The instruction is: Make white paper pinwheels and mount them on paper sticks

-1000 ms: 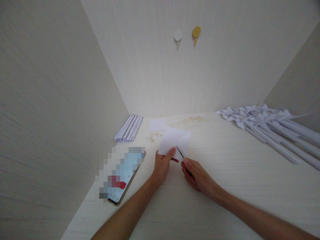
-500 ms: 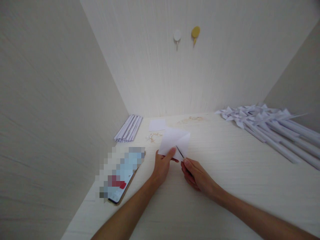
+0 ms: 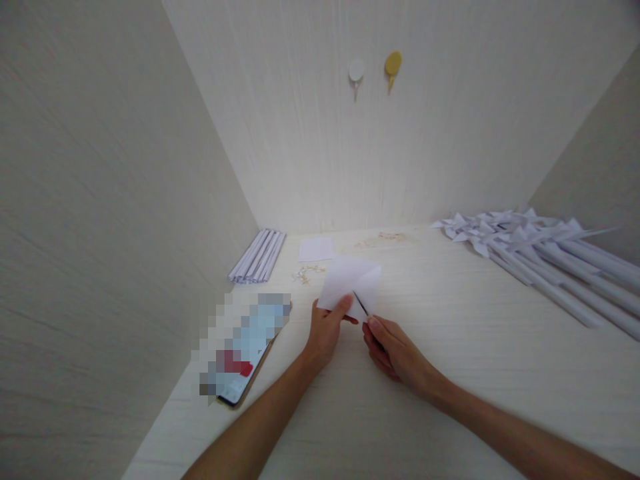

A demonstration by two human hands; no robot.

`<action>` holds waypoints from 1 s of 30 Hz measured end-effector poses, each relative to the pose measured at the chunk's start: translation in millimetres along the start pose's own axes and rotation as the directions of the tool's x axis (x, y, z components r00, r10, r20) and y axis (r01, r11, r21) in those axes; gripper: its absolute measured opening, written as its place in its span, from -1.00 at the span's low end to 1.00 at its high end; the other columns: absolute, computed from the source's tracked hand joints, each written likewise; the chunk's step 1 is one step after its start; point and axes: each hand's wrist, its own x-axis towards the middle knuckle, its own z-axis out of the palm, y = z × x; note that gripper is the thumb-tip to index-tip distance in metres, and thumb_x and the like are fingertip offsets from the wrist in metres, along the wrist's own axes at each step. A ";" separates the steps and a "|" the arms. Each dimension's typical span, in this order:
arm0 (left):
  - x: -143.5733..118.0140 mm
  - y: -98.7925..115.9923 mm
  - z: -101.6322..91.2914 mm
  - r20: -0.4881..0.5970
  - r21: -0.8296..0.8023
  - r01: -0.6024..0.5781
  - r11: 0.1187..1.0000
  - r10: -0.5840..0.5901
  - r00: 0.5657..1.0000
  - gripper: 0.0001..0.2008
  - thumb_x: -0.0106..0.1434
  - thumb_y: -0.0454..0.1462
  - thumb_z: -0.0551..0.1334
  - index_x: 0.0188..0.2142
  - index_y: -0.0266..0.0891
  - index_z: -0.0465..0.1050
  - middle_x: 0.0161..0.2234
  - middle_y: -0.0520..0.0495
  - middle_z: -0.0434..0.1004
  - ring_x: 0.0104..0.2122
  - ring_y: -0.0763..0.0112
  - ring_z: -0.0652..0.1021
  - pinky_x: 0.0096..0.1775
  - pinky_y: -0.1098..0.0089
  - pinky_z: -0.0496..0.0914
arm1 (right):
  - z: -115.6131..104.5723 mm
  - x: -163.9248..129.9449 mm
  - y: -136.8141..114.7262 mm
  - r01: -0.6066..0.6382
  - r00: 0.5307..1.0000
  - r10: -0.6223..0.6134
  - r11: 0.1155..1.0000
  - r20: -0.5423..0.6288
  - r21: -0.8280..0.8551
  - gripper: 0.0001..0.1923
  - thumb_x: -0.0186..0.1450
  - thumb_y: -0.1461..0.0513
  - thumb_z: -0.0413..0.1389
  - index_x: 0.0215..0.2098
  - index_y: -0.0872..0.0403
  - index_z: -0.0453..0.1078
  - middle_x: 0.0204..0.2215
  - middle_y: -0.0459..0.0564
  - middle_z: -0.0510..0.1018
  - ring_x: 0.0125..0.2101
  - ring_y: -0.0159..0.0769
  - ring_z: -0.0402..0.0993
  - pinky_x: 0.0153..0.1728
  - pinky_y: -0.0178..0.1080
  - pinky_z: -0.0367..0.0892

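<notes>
My left hand [image 3: 326, 330] pinches the near edge of a folded white paper square [image 3: 350, 285] and holds it up just above the tabletop. My right hand [image 3: 395, 350] grips a small pair of scissors [image 3: 361, 303]; only the thin dark blades show, and they bite into the paper's lower edge beside my left thumb. The scissor handles are hidden inside my right fist.
A phone [image 3: 243, 353] lies at the left of the pale table [image 3: 450, 373]. A bundle of rolled white paper sticks [image 3: 257, 257] rests by the left wall. A small white square [image 3: 315, 249] and scattered pins [image 3: 309, 272] lie behind. Several paper pinwheels [image 3: 530, 250] are piled at right. Two hooks [image 3: 374, 67] hang on the back wall.
Almost nothing differs; the paper and both hands stay in place, with the blades sitting very slightly deeper in the paper's edge.
</notes>
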 end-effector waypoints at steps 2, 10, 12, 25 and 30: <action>-0.3 0.1 0.2 -0.003 0.002 0.004 1.000 -0.004 1.000 -0.81 -0.09 -0.21 0.24 -0.57 -0.35 0.41 -0.60 -0.01 0.39 -0.61 0.51 0.38 -0.61 0.49 0.31 | 0.2 0.0 -0.1 -0.002 1.000 0.002 1.000 0.004 0.004 -0.58 0.15 -0.05 -0.14 -0.66 0.09 0.05 -0.85 -0.30 0.02 -0.86 -0.63 -0.16 -0.87 -0.48 -0.24; -1.7 1.2 0.8 -0.005 -0.005 0.010 1.000 -0.010 1.000 -0.83 -0.09 -0.22 0.24 -0.56 -0.33 0.40 -0.59 0.02 0.38 -0.61 0.52 0.38 -0.62 0.50 0.31 | 2.7 0.1 -6.0 -0.028 1.000 0.027 0.999 0.004 0.026 -0.56 0.10 -0.09 -0.10 -0.67 0.08 0.03 -0.86 -0.32 0.01 -0.87 -0.64 -0.18 -0.88 -0.47 -0.25; -1.7 1.0 0.6 -0.005 -0.004 0.011 1.000 -0.011 1.000 -0.83 -0.09 -0.22 0.24 -0.56 -0.33 0.40 -0.59 0.02 0.38 -0.61 0.52 0.38 -0.62 0.50 0.31 | 3.3 0.0 -7.5 -0.026 1.000 0.026 0.999 -0.001 0.031 -0.56 0.09 -0.09 -0.10 -0.67 0.08 0.03 -0.86 -0.32 0.01 -0.87 -0.64 -0.18 -0.88 -0.47 -0.24; 3.3 7.4 1.2 -0.159 -0.144 0.045 0.989 -0.068 0.985 -0.77 -0.16 -0.23 0.28 -0.48 -0.31 0.39 -0.55 0.03 0.43 -0.60 0.52 0.41 -0.64 0.52 0.27 | 0.3 1.1 -0.2 0.015 1.000 -0.015 0.999 0.013 -0.048 -0.59 0.19 0.00 -0.17 -0.65 0.09 0.06 -0.85 -0.29 0.05 -0.86 -0.62 -0.13 -0.89 -0.49 -0.20; 7.7 11.0 -0.5 -0.249 -0.218 0.039 0.975 -0.094 0.964 -0.75 -0.17 -0.24 0.29 -0.46 -0.32 0.37 -0.59 0.06 0.42 -0.64 0.58 0.40 -0.66 0.57 0.22 | 0.3 -1.0 -3.7 0.003 1.000 -0.003 1.000 -0.005 0.013 -0.64 0.15 0.00 -0.08 -0.63 0.07 0.04 -0.86 -0.33 0.03 -0.88 -0.63 -0.15 -0.92 -0.51 -0.21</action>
